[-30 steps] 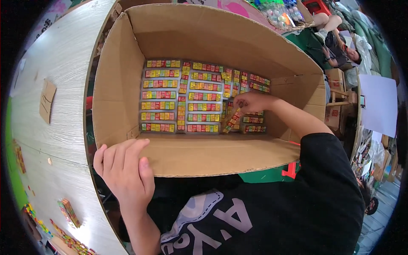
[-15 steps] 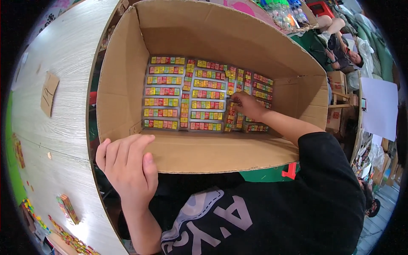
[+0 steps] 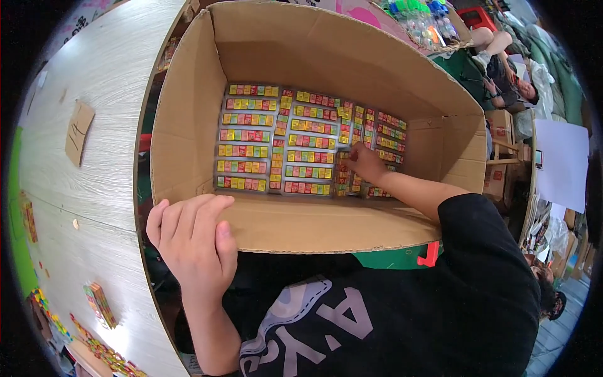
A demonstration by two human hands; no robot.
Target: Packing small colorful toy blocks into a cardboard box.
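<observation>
A large open cardboard box (image 3: 326, 229) stands in front of me. Flat on its bottom lie rows of small red, yellow, green and pink blocks in clear plastic packs (image 3: 250, 119); some rows run across and others lengthwise. My left hand (image 3: 195, 239) rests on the near left corner of the box, fingers stretched over the rim and thumb apart. Deep inside, my right hand (image 3: 367, 164) has its fingers bent and drawn together at the lengthwise packs right of centre. What its fingertips hold, if anything, is hidden. One pack (image 3: 345, 113) sits askew just beyond that hand.
A pale wooden table (image 3: 107, 157) on the left carries a cardboard scrap (image 3: 80, 133), a stack of block strips (image 3: 100, 305) and loose coloured pieces. Behind the box is a carton of bottles (image 3: 430, 25). A person (image 3: 509, 88) sits at the far right.
My right hand has shifted slightly nearer to me among the packs. The box's left side and my left hand appear a little further right in view.
</observation>
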